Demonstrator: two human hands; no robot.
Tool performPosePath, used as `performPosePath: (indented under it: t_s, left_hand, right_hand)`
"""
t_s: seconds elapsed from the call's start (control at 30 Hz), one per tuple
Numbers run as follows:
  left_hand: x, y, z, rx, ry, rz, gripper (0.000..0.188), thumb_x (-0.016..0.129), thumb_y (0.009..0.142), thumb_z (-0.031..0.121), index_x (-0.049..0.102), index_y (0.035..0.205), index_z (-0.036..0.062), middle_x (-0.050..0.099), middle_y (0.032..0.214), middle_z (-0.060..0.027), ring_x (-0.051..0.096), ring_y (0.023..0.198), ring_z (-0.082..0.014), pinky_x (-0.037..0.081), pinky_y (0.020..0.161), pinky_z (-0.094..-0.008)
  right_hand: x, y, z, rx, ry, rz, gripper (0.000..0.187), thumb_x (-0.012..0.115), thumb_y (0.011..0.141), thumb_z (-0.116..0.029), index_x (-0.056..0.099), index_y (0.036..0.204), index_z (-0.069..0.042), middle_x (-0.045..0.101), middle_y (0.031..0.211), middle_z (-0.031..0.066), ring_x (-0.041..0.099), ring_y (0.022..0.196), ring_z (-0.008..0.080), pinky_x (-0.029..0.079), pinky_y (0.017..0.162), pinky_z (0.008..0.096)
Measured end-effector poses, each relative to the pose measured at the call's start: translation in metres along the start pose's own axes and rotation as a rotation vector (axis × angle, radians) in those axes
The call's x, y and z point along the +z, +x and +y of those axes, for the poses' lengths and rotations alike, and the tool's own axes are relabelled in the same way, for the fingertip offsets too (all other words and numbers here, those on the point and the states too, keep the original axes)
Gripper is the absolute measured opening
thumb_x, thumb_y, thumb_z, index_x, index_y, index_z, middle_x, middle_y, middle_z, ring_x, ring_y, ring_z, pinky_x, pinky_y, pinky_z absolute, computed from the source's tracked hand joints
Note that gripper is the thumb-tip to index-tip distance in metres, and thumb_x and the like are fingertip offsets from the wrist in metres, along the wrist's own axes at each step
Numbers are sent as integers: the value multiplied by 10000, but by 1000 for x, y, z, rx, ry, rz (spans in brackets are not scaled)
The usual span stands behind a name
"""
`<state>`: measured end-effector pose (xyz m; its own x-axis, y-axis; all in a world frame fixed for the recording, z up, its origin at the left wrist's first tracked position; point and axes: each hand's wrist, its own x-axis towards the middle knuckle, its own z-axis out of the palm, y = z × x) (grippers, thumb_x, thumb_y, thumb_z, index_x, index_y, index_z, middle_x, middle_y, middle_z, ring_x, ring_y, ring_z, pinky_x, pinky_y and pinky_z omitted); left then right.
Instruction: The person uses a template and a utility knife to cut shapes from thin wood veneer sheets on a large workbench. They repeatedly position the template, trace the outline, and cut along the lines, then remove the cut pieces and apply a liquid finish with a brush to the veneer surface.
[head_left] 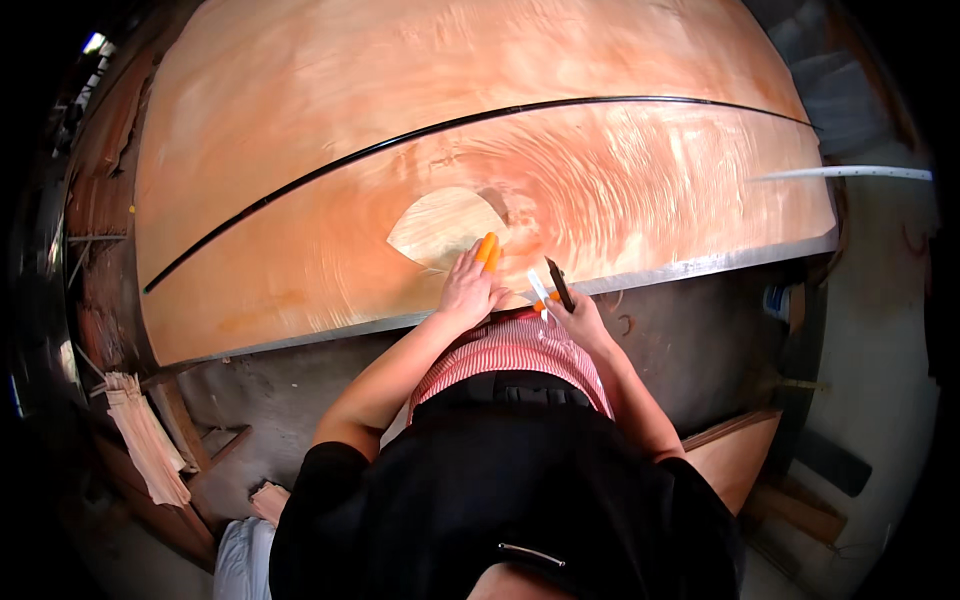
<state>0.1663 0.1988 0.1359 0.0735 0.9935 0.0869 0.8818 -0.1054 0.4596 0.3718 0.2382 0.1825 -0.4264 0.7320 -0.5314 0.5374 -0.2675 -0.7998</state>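
My left hand lies with its fingers stretched out at the near edge of a large reddish-brown wood veneer sheet. Orange covers sit on some of its fingertips, which reach the lower edge of a pale leaf-shaped veneer patch. Beside the patch's right tip there is a darker spot in the sheet. To the right, my right hand is closed around a dark, slim knife that points up and away from me. A white strip also sticks out from that hand, with an orange-covered finger next to it.
A long thin black rod runs in a curve across the sheet beyond the patch. A white perforated strip juts over its right edge. Torn veneer pieces hang at the lower left. A wooden panel stands at the lower right.
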Motion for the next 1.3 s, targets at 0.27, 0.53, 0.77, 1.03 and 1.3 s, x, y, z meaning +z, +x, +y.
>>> performPosePath:
  t_s: [0.27, 0.53, 0.77, 1.03, 1.3]
  left_hand:
    - [28, 13, -9, 7, 5, -92, 727, 620, 662, 358, 330, 1223, -3, 271, 1300, -152, 231, 1217, -280, 193, 1000, -399]
    - [21, 22, -3, 6, -9, -90, 704, 632, 651, 343, 358, 1209, 13, 310, 1271, -145, 273, 1185, -285, 230, 974, -404]
    - [17, 35, 6, 39, 170, -232, 713, 635, 626, 392, 387, 1205, 56, 349, 1238, -121, 292, 1153, -260, 239, 950, -390]
    - [35, 31, 3, 12, 291, -316, 705, 620, 613, 434, 426, 1176, 55, 381, 1203, -102, 306, 1125, -248, 229, 946, -378]
    - [14, 8, -35, -171, -49, 122, 610, 607, 694, 283, 379, 1196, 24, 279, 1290, -146, 294, 1159, -321, 249, 966, -404]
  right_hand:
    - [5, 60, 6, 54, 127, 10, 194, 519, 814, -189, 565, 824, -1, 497, 522, 11, 445, 470, 70, 339, 432, 220]
    - [29, 122, 49, 156, -49, 98, 260, 557, 749, -311, 584, 748, -52, 564, 537, 28, 541, 510, 150, 419, 495, 296]
    - [22, 118, 66, 126, 1, 6, 272, 544, 752, -300, 602, 804, -40, 587, 593, 71, 564, 549, 165, 441, 535, 291]
    - [-90, 86, 49, 290, 247, -200, 215, 525, 804, -249, 577, 831, -42, 425, 539, -45, 320, 409, 31, 228, 378, 186]
    - [-109, 38, 49, 190, 471, -190, 228, 531, 784, -249, 556, 819, -25, 480, 538, 6, 308, 375, 34, 177, 349, 178]
